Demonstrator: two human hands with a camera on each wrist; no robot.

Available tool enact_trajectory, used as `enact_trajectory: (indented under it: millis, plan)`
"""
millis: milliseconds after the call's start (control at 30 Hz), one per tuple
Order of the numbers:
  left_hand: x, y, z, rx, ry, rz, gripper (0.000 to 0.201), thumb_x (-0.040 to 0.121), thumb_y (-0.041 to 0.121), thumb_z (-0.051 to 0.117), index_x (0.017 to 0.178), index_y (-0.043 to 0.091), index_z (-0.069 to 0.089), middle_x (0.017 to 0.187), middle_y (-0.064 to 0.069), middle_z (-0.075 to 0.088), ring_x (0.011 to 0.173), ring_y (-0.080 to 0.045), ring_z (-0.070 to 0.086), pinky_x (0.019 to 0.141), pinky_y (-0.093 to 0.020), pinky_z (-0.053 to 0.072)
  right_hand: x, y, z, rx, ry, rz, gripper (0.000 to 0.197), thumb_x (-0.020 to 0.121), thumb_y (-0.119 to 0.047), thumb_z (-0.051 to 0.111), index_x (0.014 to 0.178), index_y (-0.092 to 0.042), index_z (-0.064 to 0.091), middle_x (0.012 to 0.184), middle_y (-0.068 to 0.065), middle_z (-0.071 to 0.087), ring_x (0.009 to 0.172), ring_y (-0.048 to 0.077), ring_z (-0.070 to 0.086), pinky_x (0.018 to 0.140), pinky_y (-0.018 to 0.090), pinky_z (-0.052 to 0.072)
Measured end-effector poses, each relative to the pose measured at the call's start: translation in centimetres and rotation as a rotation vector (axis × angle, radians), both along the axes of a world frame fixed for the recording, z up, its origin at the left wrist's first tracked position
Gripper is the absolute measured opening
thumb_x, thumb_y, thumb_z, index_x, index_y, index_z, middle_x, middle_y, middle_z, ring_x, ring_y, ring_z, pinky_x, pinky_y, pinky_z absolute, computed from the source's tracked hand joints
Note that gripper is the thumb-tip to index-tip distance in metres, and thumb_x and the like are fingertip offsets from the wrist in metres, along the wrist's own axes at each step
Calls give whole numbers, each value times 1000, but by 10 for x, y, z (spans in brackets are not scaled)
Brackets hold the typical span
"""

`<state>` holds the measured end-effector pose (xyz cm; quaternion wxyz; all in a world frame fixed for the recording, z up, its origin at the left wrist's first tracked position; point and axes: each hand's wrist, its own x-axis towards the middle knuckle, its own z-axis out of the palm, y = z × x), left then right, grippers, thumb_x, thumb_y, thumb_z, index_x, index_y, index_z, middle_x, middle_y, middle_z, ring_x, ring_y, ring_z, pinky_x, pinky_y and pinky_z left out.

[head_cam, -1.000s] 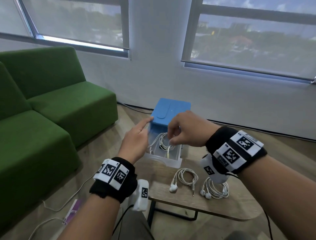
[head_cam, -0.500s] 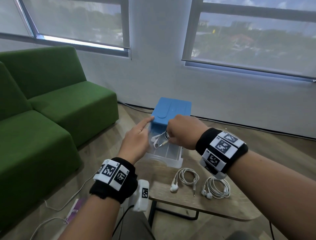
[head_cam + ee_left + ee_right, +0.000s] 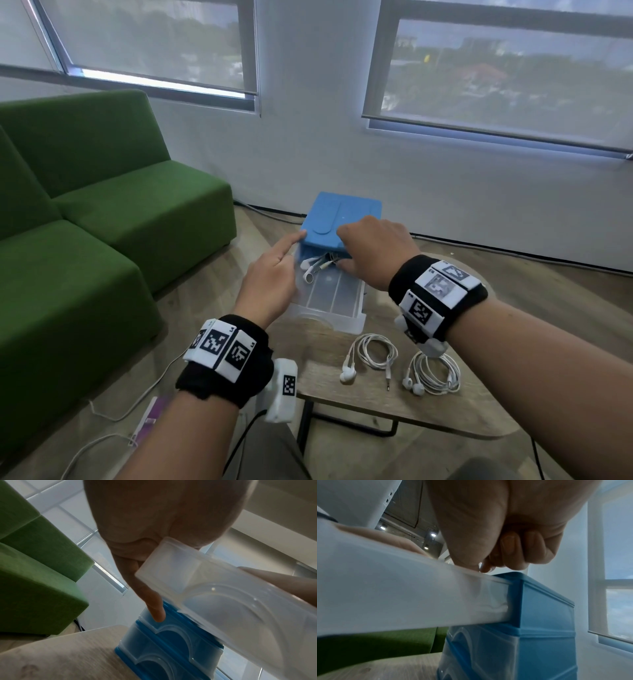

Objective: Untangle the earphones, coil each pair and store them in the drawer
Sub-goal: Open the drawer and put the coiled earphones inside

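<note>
You are at the storing step: one coiled pair of white wired earphones (image 3: pixel 317 265) lies at the back of the pulled-out translucent plastic drawer (image 3: pixel 334 301), in the centre of the head view, partly under the overhang of the blue plastic drawer cabinet (image 3: pixel 342 219). Your right hand (image 3: pixel 371 251) is over that coil with its fingers curled down; whether its grip has released the cable or is pinching it I cannot tell, since the fingertips are hidden in every view. Your left hand (image 3: pixel 270 284) holds the drawer's left wall, index finger stretched out to touch the cabinet's front corner, steadying it.

Two more coiled white pairs wait on the wooden desk (image 3: pixel 445 411) in the lower centre: the left coil (image 3: pixel 371 356) and the right coil (image 3: pixel 433 375), lying side by side, apart. Your next move, I judge, calls for freeing the right hand and carrying each in without loosening its loops.

No brand or readable writing shows; only black-and-white square markers on the black wristbands (image 3: pixel 436 294)
</note>
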<state>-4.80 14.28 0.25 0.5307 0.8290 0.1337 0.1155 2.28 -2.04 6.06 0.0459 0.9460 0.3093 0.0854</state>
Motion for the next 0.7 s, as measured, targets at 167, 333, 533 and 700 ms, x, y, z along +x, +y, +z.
enact_trajectory:
  millis: [167,333,533,700]
  plan:
    - [1,0,0,-24,-6,9,63,93,14,34,128,59,62,75,3,57,60,-20,50,75,-52,61,2,-20,1,308,172,-19,41,84,-47,73,68,-22,45,71,-6,55,70,18,54,61,35,40]
    - [-1,-3,2,-20,-16,23,62,98,12,33,131,54,63,75,5,56,59,-18,47,73,-52,56,-2,-60,-18,652,222,-132,29,88,-25,71,66,-12,57,61,-4,55,59,12,47,62,29,39]
    - [-3,-7,4,-43,-33,39,58,100,9,35,135,45,64,76,9,57,59,-15,50,75,-47,57,-18,-105,-46,219,577,-234,14,85,-16,74,99,-20,74,87,-9,66,74,3,56,56,7,35]
    - [-2,-7,2,-40,-38,60,61,98,6,35,134,44,66,67,6,52,55,-14,44,72,-48,59,-20,-127,-74,112,678,-278,23,73,-17,84,88,-25,70,86,-8,65,77,9,60,64,19,43]
